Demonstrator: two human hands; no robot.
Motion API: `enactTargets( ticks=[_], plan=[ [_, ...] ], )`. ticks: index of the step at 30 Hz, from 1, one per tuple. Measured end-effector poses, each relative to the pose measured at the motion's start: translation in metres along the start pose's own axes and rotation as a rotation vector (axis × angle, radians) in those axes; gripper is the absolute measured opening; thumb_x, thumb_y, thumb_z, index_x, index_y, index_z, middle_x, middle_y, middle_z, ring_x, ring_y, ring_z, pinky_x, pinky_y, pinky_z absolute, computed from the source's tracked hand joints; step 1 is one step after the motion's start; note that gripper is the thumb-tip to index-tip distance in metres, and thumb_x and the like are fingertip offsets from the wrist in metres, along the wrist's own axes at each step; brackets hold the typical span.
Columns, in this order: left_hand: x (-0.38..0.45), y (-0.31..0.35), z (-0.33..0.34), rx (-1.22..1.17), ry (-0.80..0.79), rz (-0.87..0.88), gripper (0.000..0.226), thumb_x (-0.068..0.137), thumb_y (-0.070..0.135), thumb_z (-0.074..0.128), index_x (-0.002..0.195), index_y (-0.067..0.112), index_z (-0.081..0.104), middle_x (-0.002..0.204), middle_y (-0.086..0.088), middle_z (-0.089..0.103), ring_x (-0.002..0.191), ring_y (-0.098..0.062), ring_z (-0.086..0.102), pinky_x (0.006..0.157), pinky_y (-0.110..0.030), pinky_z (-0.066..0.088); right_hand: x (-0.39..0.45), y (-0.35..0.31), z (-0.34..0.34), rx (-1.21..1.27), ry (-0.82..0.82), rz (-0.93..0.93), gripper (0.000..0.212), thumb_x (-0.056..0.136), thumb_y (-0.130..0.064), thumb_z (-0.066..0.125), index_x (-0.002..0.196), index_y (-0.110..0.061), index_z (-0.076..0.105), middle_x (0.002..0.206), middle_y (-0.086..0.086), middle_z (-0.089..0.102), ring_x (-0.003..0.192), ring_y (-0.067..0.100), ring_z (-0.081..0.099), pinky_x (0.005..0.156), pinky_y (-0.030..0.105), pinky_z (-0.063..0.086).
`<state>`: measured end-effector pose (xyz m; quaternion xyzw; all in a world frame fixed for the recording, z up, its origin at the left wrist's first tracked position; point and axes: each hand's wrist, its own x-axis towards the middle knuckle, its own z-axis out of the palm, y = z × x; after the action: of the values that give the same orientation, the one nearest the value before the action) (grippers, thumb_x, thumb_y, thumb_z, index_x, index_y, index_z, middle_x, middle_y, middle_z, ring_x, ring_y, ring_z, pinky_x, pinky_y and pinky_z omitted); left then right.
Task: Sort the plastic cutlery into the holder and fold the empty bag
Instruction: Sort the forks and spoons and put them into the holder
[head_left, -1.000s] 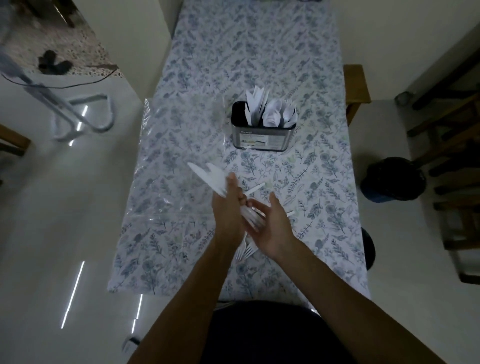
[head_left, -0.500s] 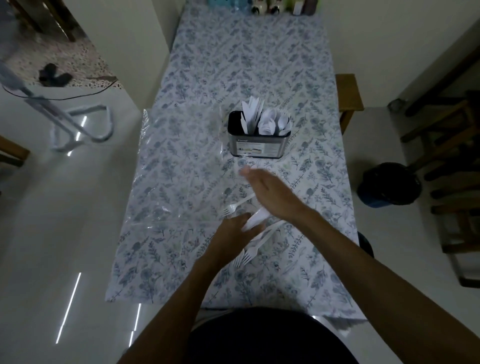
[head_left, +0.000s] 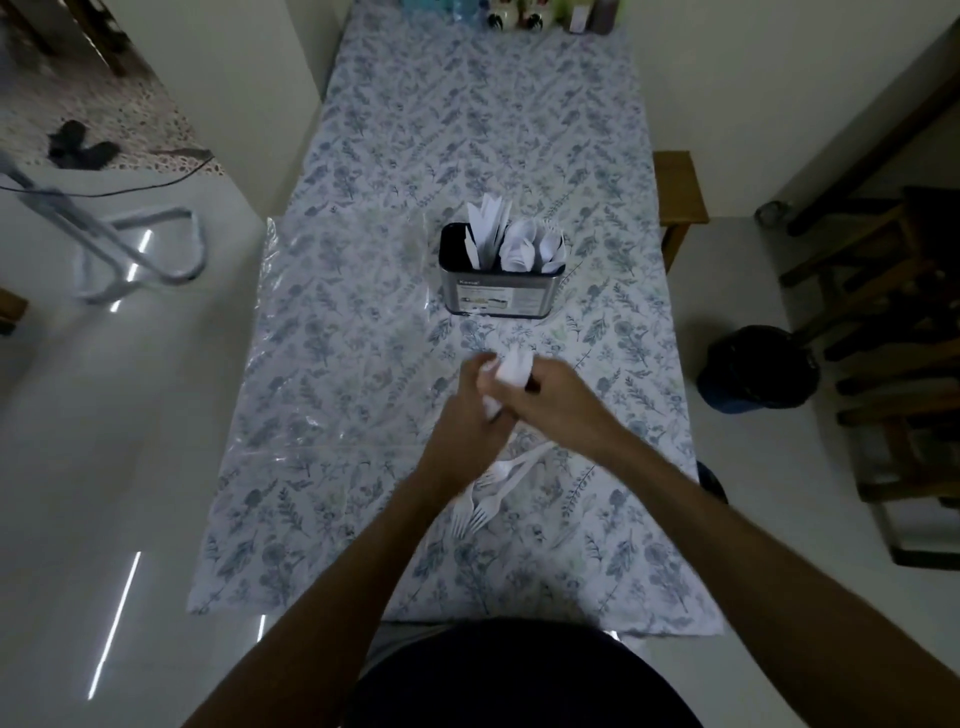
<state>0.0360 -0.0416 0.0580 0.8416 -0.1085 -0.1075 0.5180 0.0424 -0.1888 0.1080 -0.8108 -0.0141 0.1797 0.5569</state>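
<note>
A metal cutlery holder (head_left: 501, 293) stands mid-table with white plastic knives and spoons upright in it. My left hand (head_left: 467, 421) and my right hand (head_left: 558, 400) meet just in front of it, both closed around a bunch of white plastic spoons (head_left: 514, 366) whose bowls stick out above my fingers. Several white plastic forks (head_left: 493, 491) lie on the cloth below my hands, tines toward me. The clear plastic bag (head_left: 337, 332) lies flat and spread out on the left half of the table.
The long table (head_left: 483, 130) has a floral cloth; bottles and jars (head_left: 519, 15) stand at its far end. A wooden stool (head_left: 678, 192) and a dark bin (head_left: 756, 369) are on the right, a metal stand (head_left: 140, 254) on the floor at left.
My hands dropped to the table, gathered white cutlery, then rose together toward the holder. The forks stayed on the cloth.
</note>
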Motion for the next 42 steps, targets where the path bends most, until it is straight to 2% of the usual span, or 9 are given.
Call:
enactTargets(
  ticks=[7,10,18,23,28,31,35,39,42],
  plan=[
    [0.121,0.092,-0.083,0.024,0.054,0.185,0.042,0.101,0.023,0.055,0.141,0.015,0.043,0.110,-0.008,0.069,0.093,-0.018,0.071,0.081,-0.042,0.060,0.089,-0.123,-0.089,-0.450,0.288,-0.486,0.033,0.096,-0.036,0.066,0.075,-0.011,0.062,0.060,-0.009,0.052,0.049,-0.005,0.048,0.050,0.010,0.033],
    [0.162,0.102,-0.121,0.238,0.004,0.253,0.038,0.102,0.036,0.060,0.131,0.011,0.061,0.121,-0.003,0.067,0.104,-0.011,0.064,0.094,-0.026,0.053,0.120,-0.148,-0.107,-0.567,0.326,-0.567,0.036,0.095,-0.036,0.063,0.071,-0.013,0.051,0.058,-0.014,0.041,0.047,-0.001,0.042,0.051,0.012,0.031],
    [0.213,0.064,-0.126,0.359,0.021,0.149,0.023,0.079,0.030,0.088,0.087,0.012,0.075,0.077,0.006,0.065,0.068,-0.001,0.060,0.067,-0.003,0.041,0.192,-0.096,-0.100,-0.613,0.282,-0.486,0.038,0.096,-0.035,0.062,0.071,-0.010,0.049,0.062,0.005,0.050,0.053,0.011,0.039,0.050,0.015,0.030],
    [0.228,0.034,-0.112,0.342,-0.009,0.078,0.038,0.076,0.028,0.089,0.082,-0.006,0.073,0.077,-0.020,0.074,0.075,-0.035,0.071,0.071,-0.031,0.054,0.210,-0.067,-0.096,-0.621,0.259,-0.398,0.043,0.098,-0.035,0.063,0.065,-0.016,0.043,0.056,-0.010,0.039,0.047,0.002,0.035,0.051,0.013,0.035],
    [0.236,0.014,-0.102,0.461,0.019,0.026,0.036,0.070,0.054,0.085,0.070,0.023,0.067,0.072,0.007,0.067,0.080,-0.020,0.069,0.097,-0.050,0.050,0.219,-0.049,-0.091,-0.653,0.231,-0.329,0.048,0.095,-0.046,0.064,0.067,-0.014,0.042,0.055,-0.007,0.040,0.047,0.005,0.034,0.050,0.017,0.029],
    [0.234,0.013,-0.101,0.591,0.044,-0.013,0.061,0.065,0.061,0.087,0.105,0.019,0.071,0.121,-0.003,0.062,0.121,-0.026,0.055,0.111,-0.049,0.033,0.219,-0.046,-0.089,-0.767,0.211,-0.241,0.054,0.084,-0.073,0.057,0.099,-0.021,0.060,0.085,-0.001,0.060,0.079,0.014,0.057,0.069,0.031,0.044],
    [0.221,0.015,-0.108,0.678,-0.036,-0.018,0.141,0.055,0.088,0.073,0.163,0.019,0.014,0.171,-0.006,0.002,0.157,-0.026,0.000,0.123,-0.052,0.003,0.209,-0.044,-0.097,-0.968,0.264,-0.231,0.119,0.065,-0.099,0.041,0.160,-0.033,0.014,0.157,0.011,0.032,0.140,0.034,0.034,0.112,0.054,0.034],
    [0.202,0.018,-0.114,0.633,0.004,0.009,0.144,0.053,0.098,0.059,0.164,0.024,0.006,0.173,-0.003,-0.003,0.159,-0.024,-0.004,0.124,-0.051,-0.002,0.186,-0.043,-0.096,-0.922,0.408,-0.409,0.108,0.078,-0.091,0.044,0.158,-0.021,0.027,0.154,0.011,0.040,0.139,0.032,0.038,0.112,0.048,0.036],
    [0.168,0.008,-0.108,0.533,0.246,0.100,0.108,0.073,0.085,0.063,0.155,0.019,0.037,0.162,-0.006,0.033,0.150,-0.025,0.029,0.122,-0.045,0.020,0.138,-0.026,-0.074,-0.761,0.555,-0.558,0.067,0.098,-0.061,0.047,0.136,-0.006,0.055,0.122,0.013,0.061,0.111,0.027,0.055,0.089,0.033,0.047]
  ],
)
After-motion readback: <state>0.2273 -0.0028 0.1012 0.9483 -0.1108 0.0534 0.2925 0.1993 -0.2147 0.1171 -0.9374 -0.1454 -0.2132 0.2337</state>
